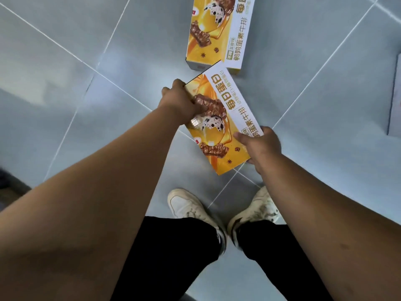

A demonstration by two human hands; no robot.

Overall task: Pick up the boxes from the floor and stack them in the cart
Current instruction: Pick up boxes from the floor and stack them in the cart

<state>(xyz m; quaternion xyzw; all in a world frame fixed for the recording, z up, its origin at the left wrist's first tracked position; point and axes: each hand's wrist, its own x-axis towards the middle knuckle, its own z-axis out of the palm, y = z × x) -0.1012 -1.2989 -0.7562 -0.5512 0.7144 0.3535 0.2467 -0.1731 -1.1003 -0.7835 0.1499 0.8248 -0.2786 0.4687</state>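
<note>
both hands' fingers [240, 135] curl round the yellow box [225, 124].

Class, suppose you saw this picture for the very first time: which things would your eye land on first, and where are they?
The bright yellow box in the middle stands out first, gripped at opposite ends by the left hand and the right hand. Just beyond it, at the top edge, a second matching box lies on the grey tiled floor. Below, a pair of white shoes stands on the tiles.
</note>
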